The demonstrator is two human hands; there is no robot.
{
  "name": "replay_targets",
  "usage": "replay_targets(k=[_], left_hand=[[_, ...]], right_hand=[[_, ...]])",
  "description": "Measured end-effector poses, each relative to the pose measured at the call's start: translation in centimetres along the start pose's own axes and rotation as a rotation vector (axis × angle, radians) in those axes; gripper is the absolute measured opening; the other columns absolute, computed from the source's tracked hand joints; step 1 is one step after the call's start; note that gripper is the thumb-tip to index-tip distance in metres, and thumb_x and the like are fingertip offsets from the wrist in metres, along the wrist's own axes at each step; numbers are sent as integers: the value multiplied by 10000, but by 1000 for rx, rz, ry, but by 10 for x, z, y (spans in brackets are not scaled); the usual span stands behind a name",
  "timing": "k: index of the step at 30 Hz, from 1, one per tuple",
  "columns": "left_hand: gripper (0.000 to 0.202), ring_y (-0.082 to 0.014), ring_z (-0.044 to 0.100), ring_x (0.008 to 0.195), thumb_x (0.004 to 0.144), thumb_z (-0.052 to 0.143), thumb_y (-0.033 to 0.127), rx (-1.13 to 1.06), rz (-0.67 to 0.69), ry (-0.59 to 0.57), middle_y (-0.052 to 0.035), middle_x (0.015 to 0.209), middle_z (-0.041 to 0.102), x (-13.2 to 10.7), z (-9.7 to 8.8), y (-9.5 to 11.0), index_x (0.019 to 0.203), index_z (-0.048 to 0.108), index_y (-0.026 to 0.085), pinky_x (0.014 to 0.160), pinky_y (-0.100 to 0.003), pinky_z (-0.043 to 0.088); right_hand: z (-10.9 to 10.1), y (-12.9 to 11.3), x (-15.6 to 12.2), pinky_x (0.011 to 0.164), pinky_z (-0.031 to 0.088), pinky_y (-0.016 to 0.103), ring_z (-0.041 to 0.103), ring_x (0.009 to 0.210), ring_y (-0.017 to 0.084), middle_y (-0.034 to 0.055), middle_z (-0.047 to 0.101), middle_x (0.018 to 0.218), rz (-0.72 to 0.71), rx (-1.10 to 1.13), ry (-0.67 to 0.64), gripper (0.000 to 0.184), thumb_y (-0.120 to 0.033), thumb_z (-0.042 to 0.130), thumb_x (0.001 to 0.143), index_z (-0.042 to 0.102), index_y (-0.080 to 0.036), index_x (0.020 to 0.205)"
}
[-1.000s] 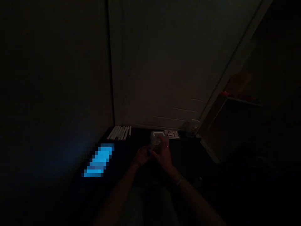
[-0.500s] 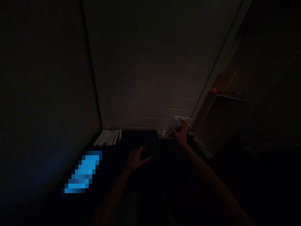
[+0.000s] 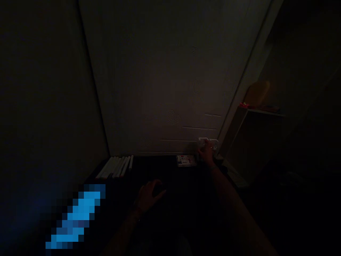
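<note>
The room is very dark, so details are faint. My right hand is closed round a pale, see-through piece with white notched edges, upright near the wall at the table's back right. Its exact kind is not clear. Just left of that hand lies a small flat case with a printed top. My left hand hovers over or rests on the dark tabletop, fingers curved and thumb spread apart, with nothing visible in it.
A row of white markers lies at the back left. A blurred, glowing blue screen is at the left front. Behind the table rises a pale wall with heart patterns. On the right, a shelf unit bears a yellowish object.
My right hand has moved slightly right with the pale piece, away from the printed case, which shows more fully. My left hand keeps its shape. The view has shifted a little.
</note>
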State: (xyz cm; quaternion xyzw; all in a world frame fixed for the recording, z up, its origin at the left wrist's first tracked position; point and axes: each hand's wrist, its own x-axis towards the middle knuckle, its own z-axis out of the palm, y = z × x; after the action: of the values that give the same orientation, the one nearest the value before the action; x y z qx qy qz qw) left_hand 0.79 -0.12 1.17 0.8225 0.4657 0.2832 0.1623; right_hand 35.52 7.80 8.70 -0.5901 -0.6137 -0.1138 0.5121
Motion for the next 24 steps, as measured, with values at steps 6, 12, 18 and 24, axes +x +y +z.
replay_targets(k=[6,12,18,24], left_hand=[[366,-174,501,975,751,436,496,5,19,-14,4,1051,562,1,2,-2,1042,490,281,875,-332,350],[356,-176,505,972,758,434,479,30,39,-2,3,1048,564,3,4,-6,1042,491,271,854,-341,368],[352,-176,513,973,757,447,459,33,53,2,-3,1051,566,5,7,-10,1048,493,267,856,-344,374],[361,-176,512,975,755,445,454,13,66,-24,-6,1059,563,6,7,-12,1055,492,259,859,-342,381]], right_hand=[[21,17,-1,981,233,403,242,1209,235,138,327,1236,11,-29,5,606,-283,526,672,294,-123,1209],[30,20,2,970,268,369,229,1221,228,143,249,1288,44,-129,18,589,-296,517,694,303,-133,1218],[20,12,7,1001,197,394,146,1248,239,151,191,1329,33,-282,81,511,-309,476,741,348,-108,1193],[7,4,11,997,172,412,220,1206,233,139,327,1276,-28,-338,-24,500,-333,466,758,369,-123,1201]])
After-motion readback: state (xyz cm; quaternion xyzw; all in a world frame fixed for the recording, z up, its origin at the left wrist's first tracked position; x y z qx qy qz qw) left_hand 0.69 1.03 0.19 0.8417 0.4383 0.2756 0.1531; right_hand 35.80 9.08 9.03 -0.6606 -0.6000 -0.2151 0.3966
